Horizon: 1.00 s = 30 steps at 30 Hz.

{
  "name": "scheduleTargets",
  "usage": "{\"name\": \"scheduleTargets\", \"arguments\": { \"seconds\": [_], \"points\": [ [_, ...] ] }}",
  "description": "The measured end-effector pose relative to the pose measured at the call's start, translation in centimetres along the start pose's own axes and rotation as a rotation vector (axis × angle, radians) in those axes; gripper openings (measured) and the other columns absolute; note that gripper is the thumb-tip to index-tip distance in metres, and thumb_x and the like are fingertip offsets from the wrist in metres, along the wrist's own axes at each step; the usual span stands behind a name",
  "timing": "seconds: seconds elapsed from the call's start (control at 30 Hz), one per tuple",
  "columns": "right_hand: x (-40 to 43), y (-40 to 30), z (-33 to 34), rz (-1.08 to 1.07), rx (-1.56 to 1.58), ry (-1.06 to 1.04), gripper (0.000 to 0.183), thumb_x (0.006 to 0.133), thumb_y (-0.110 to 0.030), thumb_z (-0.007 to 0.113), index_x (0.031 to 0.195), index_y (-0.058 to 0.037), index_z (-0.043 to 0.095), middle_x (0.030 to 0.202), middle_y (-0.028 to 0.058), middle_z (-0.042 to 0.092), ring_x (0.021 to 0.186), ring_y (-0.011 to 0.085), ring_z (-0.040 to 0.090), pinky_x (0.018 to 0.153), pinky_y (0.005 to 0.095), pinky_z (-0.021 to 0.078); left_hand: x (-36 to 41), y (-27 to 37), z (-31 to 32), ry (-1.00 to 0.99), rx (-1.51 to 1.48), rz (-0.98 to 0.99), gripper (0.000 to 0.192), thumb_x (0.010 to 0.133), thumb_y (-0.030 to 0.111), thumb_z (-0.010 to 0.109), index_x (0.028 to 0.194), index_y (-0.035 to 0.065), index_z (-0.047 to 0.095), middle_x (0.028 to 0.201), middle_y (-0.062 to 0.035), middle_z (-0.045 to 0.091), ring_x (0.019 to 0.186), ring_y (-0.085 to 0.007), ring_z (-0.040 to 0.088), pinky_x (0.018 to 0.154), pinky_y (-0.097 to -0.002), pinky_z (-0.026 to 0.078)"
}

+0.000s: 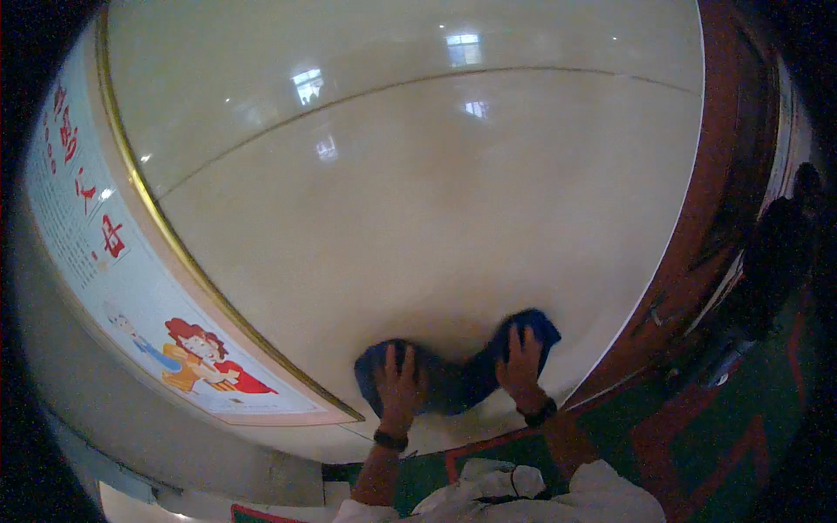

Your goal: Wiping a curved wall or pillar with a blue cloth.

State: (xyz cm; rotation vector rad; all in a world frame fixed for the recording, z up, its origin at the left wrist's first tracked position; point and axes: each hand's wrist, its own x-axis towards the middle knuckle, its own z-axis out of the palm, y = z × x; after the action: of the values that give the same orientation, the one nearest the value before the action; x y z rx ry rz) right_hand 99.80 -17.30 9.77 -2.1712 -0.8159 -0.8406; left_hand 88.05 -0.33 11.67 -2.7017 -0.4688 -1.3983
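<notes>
A dark blue cloth (458, 379) lies against a glossy cream tiled wall (418, 229), bunched at both ends and sagging in between. My left hand (399, 382) presses on its left end, fingers pointing up the wall. On the right end, slightly higher, my right hand (522, 366) bears on the fabric with its fingers spread. Each wrist wears a dark band. Both palms are hidden from this angle.
Left of the cloth hangs a gold-edged poster (189, 314) with cartoon figures and writing. A reddish-brown wooden door frame (660, 294) borders the wall on the right. Green carpet (608, 425) with red patterning covers the floor below. A dark shape (778, 255) at far right is unclear.
</notes>
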Motion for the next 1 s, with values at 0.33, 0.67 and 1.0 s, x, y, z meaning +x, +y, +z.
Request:
{"name": "scheduleTargets", "arguments": {
  "seconds": [0.33, 0.67, 1.0],
  "points": [
    [4.4, 3.5, -2.1, -0.183, -0.016, 0.076, 0.053, 0.059, -0.014, 0.054, 0.108, -0.0023, 0.038, 0.098, 0.0257, 0.037, 0.084, 0.0378, 0.039, 0.072, 0.0459, 0.0304, 7.6, 9.0, -0.5, -0.091, -0.096, 0.114, 0.047, 0.062, 0.021, 0.055, 0.107, 0.0109, 0.042, 0.114, -0.0159, 0.033, 0.098, -0.0263, 0.036, 0.072, -0.0413, 0.033],
    [-1.3, 12.7, 1.1, 0.070, 0.106, -0.211, 0.061, 0.059, -0.018, 0.051, 0.112, 0.0022, 0.030, 0.109, 0.0298, 0.026, 0.097, 0.0415, 0.029, 0.082, 0.0470, 0.0221, 0.6, 8.7, 3.2, -0.068, 0.047, -0.074, 0.049, 0.061, 0.023, 0.057, 0.105, 0.0079, 0.042, 0.115, -0.0211, 0.028, 0.095, -0.0390, 0.034, 0.076, -0.0488, 0.030],
    [5.9, 7.8, -5.5, 0.103, 0.143, -0.187, 0.055, 0.063, -0.016, 0.049, 0.113, 0.0003, 0.030, 0.110, 0.0310, 0.026, 0.101, 0.0434, 0.026, 0.083, 0.0482, 0.0212, 5.6, 11.3, 1.3, 0.030, 0.090, -0.033, 0.043, 0.062, 0.022, 0.058, 0.103, 0.0154, 0.045, 0.115, -0.0126, 0.033, 0.088, -0.0340, 0.041, 0.068, -0.0443, 0.037]
  ]
}}
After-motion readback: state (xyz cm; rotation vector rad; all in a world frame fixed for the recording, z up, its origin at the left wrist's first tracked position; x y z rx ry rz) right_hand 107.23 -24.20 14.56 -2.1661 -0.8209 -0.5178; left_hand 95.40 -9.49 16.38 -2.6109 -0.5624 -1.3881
